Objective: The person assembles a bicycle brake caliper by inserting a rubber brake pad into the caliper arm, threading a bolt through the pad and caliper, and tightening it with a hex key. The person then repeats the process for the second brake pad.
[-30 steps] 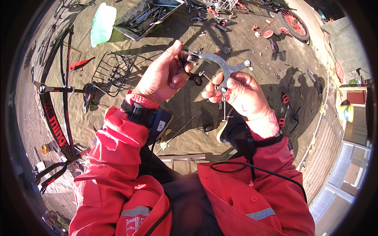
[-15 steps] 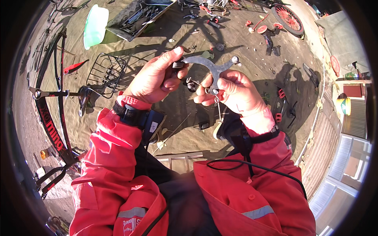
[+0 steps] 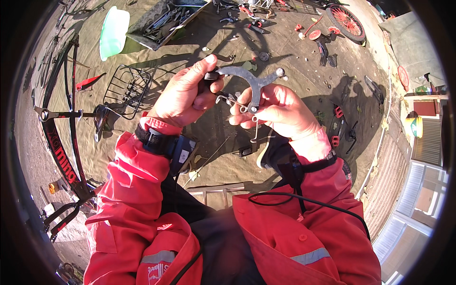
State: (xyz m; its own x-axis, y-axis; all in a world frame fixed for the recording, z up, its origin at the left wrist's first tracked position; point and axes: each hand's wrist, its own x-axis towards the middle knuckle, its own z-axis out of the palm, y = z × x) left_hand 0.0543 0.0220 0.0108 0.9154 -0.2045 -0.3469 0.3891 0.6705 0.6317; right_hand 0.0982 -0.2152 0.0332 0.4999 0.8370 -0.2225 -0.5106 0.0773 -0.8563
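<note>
In front of me I hold a grey, curved bicycle brake caliper (image 3: 254,83) in both hands. My left hand (image 3: 183,97) is closed on its left end, thumb on top, by the black brake pad (image 3: 211,76). My right hand (image 3: 280,111) pinches its lower end near the pivot bolt, the fingers partly behind it. A thin bent wire spring (image 3: 256,124) with small loops sits at that lower end; one leg hangs down and the other reaches toward my left hand. The right arm of the caliper, tipped with a round bolt, sticks out above my right hand.
A bicycle frame (image 3: 61,154) stands at left, beside a black wire rack (image 3: 127,90). Farther off are a green basin (image 3: 114,33) and a metal tool tray (image 3: 164,23). Pedals (image 3: 335,141), a red-spoked wheel (image 3: 346,23) and loose parts lie at right and far.
The caliper has shifted slightly left and turned a little in my hands. The wire spring has swung, and more of it shows beside my right fingers. Both hands keep their hold.
</note>
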